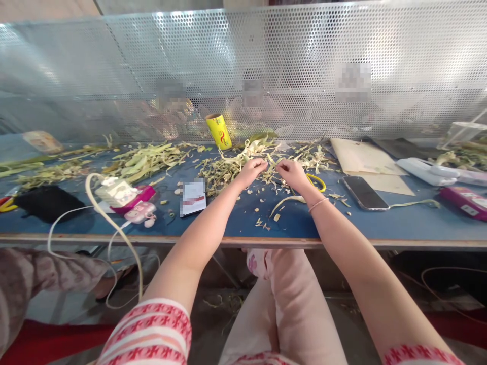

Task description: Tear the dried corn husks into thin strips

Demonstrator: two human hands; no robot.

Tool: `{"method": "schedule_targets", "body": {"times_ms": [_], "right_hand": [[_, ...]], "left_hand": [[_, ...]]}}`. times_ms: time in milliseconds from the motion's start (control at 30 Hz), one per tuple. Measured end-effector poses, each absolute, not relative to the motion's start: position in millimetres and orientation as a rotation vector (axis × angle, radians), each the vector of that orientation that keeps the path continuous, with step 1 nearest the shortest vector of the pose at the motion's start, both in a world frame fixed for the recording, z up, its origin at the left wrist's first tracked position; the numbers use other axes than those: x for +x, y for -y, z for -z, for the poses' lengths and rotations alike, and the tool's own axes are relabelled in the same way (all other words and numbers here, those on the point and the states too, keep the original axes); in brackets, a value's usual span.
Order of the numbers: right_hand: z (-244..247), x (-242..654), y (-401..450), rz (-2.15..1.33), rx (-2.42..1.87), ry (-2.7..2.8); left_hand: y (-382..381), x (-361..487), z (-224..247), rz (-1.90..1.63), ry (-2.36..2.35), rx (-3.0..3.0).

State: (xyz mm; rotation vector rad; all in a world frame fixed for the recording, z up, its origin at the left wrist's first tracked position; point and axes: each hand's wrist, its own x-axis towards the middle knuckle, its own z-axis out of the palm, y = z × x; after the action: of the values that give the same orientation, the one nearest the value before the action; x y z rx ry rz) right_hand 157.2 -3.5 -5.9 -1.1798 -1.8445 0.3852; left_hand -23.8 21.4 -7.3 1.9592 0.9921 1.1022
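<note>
Both of my hands are over the pale green plant scraps [224, 175] at the middle of the blue table [243, 223]. My left hand [252, 170] is closed, fingertips pinched together, with a small pale plant piece near them. Just to its right, my right hand [290, 173] is also closed in a pinch near the same pale strands; what each hand holds is too small to make out. A curved pale strip [286, 199] lies below my right hand. Yellow-handled scissors or a similar looped tool [318, 182] sit beside my right wrist, partly hidden.
A yellow tube [219, 133] leans near the perforated metal screen [304, 61]. Phones [193, 196] [366, 193] lie on both sides. Left are a power strip with chargers [125, 197] and a black cloth item [49, 203]. Cardboard [367, 157] lies right. Another person's leg [45, 276] shows at left.
</note>
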Motion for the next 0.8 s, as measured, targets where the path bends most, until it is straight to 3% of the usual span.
{"method": "schedule_targets", "body": {"times_ms": [133, 400, 633, 800], "right_hand": [[4.5, 158.6, 3.2, -0.473, -1.172, 1.741], [-1.7, 162.3, 4.6, -1.189, -0.673, 1.209], [-7.4, 172.4, 0.6, -1.269, -0.579, 0.973], [-0.2, 165.4, 1.0, -1.243, -0.858, 1.208]], "left_hand": [[-26.2, -31.1, 6.1, -1.311, -1.352, 1.961], [-38.0, -54.2, 12.8, -1.259, -1.831, 1.983], [-38.6, -55.1, 12.5, -1.206, -1.876, 1.875], [-37.6, -47.2, 7.6, -1.317, -1.7, 1.79]]}}
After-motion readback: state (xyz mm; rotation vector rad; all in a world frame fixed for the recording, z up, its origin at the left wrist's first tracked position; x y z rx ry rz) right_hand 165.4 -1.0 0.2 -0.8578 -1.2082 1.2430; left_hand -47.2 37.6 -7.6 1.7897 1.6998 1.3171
